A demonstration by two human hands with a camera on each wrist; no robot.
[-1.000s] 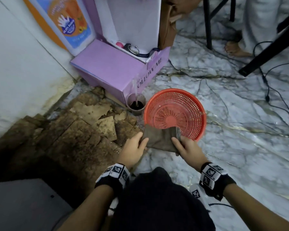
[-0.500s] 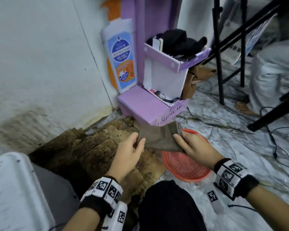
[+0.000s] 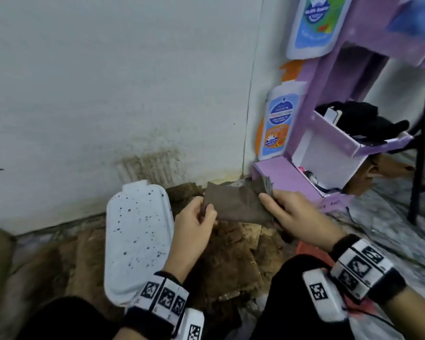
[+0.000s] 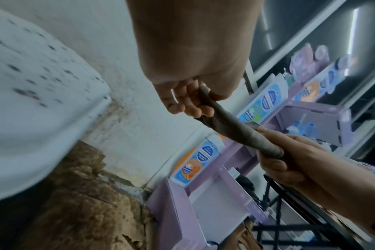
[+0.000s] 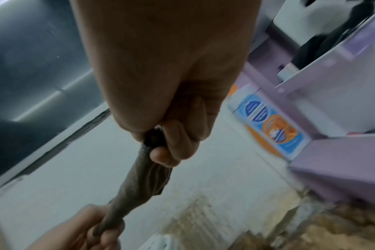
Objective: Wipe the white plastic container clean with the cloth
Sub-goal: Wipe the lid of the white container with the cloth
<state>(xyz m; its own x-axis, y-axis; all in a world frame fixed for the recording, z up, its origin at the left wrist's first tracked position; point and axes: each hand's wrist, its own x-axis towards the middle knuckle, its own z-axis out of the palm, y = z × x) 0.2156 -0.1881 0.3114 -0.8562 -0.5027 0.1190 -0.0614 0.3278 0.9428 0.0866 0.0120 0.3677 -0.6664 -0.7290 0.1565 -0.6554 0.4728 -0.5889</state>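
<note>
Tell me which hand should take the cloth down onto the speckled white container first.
Left, probably. The left hand already pinches the cloth and sits right beside the white container, which lies to its left. The right hand grips the cloth's far end, farther away.
</note>
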